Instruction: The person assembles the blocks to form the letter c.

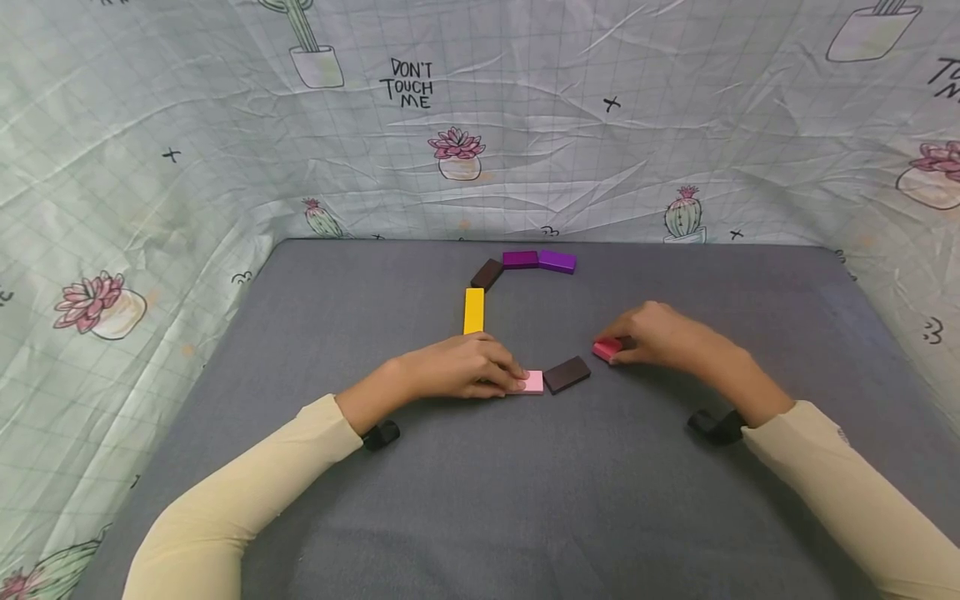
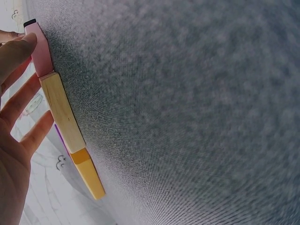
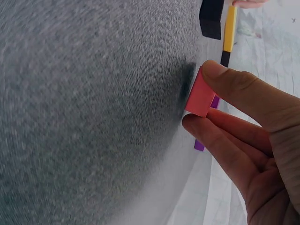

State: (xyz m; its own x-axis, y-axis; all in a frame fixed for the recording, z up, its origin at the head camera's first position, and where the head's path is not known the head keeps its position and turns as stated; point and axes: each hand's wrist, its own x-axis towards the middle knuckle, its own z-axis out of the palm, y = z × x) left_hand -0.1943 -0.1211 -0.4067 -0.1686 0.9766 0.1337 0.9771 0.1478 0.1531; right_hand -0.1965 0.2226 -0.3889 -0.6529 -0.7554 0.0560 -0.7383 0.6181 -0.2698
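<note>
My left hand (image 1: 472,367) pinches a light pink block (image 1: 533,382) lying on the grey cloth, its thumb along the near face in the left wrist view. A plain wooden block (image 2: 63,112) touches that pink block's end; in the head view the hand hides it. My right hand (image 1: 660,337) pinches a red block (image 1: 607,349) between thumb and fingers, just right of a dark brown block (image 1: 567,375). Seen from the right wrist, the red block is tilted, with a shadow on the cloth beside it. The brown block lies beside the pink one's right end.
Beyond the left hand, a yellow block (image 1: 474,311), another dark brown block (image 1: 487,274), a dark purple block (image 1: 521,260) and a brighter purple block (image 1: 557,262) form a curve. A printed cloth wall (image 1: 540,150) rises behind the grey surface (image 1: 480,500).
</note>
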